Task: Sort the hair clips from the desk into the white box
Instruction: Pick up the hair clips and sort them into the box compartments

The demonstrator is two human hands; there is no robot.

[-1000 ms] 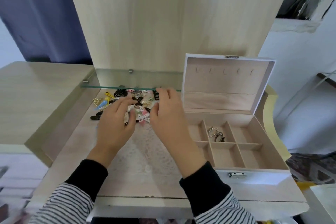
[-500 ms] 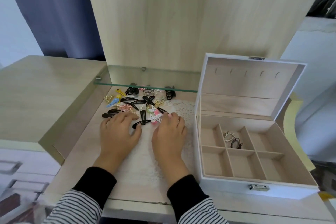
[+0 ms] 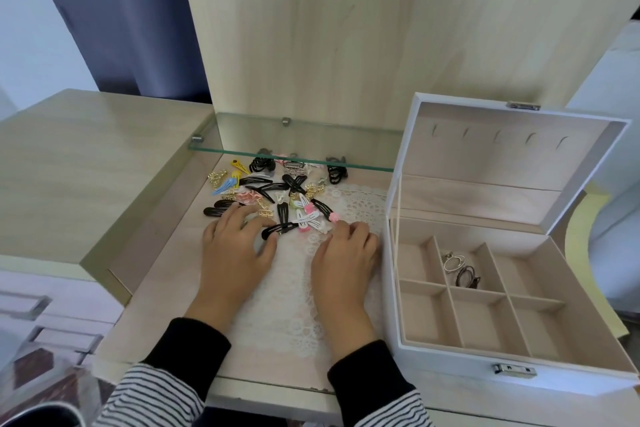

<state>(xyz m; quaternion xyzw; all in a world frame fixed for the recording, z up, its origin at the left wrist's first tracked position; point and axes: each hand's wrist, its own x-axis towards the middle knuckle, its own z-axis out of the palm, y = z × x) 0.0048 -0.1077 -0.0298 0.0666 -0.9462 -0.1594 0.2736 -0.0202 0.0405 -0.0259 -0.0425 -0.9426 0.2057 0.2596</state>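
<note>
A pile of several hair clips (image 3: 277,194), black, gold, pink, blue, yellow and white, lies on the desk under a glass shelf. My left hand (image 3: 235,246) rests flat at the pile's near edge, fingers touching a black clip (image 3: 278,229). My right hand (image 3: 343,253) lies flat on the lace mat, fingertips by a small pink clip (image 3: 334,217). The white box (image 3: 450,374) stands open at the right, lid up. Its middle back compartment holds a silver clip (image 3: 454,262) and a dark clip (image 3: 467,277).
A glass shelf (image 3: 294,158) hangs low over the back of the pile. A tall wooden panel (image 3: 346,28) rises behind. The raised desk top (image 3: 86,166) borders the recess on the left. A white lace mat (image 3: 287,305) covers the recess floor.
Both hands pulled back from over the clip pile toward me and now lie flat at its near edge. The camera view shifted left, so the box sits further right.
</note>
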